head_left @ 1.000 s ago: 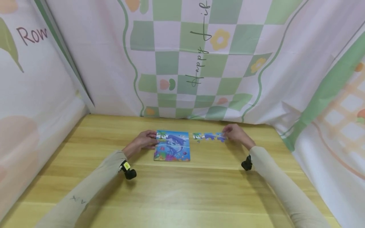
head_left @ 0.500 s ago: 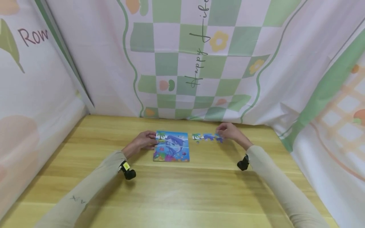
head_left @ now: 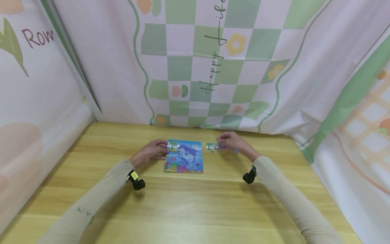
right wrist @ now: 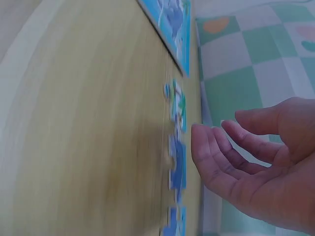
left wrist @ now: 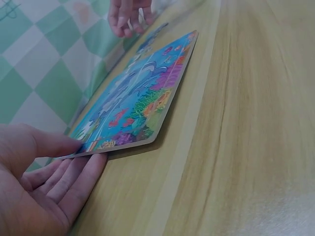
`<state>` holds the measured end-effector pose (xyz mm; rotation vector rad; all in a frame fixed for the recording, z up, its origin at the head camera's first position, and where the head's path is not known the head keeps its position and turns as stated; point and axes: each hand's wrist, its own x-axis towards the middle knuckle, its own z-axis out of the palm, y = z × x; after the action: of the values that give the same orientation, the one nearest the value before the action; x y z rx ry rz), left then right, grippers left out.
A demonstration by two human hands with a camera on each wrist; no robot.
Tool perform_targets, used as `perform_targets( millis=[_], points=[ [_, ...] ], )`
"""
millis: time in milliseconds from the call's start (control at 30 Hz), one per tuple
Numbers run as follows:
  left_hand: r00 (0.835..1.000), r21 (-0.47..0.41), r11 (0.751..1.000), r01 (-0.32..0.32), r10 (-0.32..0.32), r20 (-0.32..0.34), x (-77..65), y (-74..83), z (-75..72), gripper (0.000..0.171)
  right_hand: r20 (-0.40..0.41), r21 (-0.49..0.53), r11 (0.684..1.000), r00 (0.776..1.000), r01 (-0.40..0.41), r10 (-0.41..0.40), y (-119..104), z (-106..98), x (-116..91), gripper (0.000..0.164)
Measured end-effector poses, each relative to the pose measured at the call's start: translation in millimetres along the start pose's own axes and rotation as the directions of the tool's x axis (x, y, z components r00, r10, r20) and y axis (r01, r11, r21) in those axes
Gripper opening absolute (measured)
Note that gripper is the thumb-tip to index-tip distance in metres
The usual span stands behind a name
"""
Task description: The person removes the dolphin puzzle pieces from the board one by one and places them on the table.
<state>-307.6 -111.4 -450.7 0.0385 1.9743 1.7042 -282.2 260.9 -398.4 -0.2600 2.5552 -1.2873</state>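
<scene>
A picture puzzle board with a blue dolphin and sea scene lies on the wooden table. My left hand holds its left edge, the thumb on top and the other fingers under the rim. To the right of the board, several loose jigsaw pieces form a row: a palm-tree piece, a blue dolphin piece and another blue piece. My right hand hovers above this row, its fingers loosely bent with nothing between them. In the head view it partly covers the pieces.
The wooden table stretches toward me in front of the board. Behind it hangs a green-and-white checked cloth, close to the row of pieces. Printed white cloths stand at both sides. Small black cameras sit on my wrists.
My right hand has moved left along the row, from the rightmost piece to above the dolphin piece. The left hand and the board have stayed in place.
</scene>
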Motion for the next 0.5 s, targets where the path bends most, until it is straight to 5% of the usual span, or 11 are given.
perform_targets(
  millis=[500],
  points=[
    [1.0, -0.006, 1.0, 0.016, -0.017, -0.011, 1.9, 2.2, 0.6, 0.057, -0.005, 0.126, 0.992, 1.0, -0.018, 0.019, -28, 49, 23, 0.027]
  ],
)
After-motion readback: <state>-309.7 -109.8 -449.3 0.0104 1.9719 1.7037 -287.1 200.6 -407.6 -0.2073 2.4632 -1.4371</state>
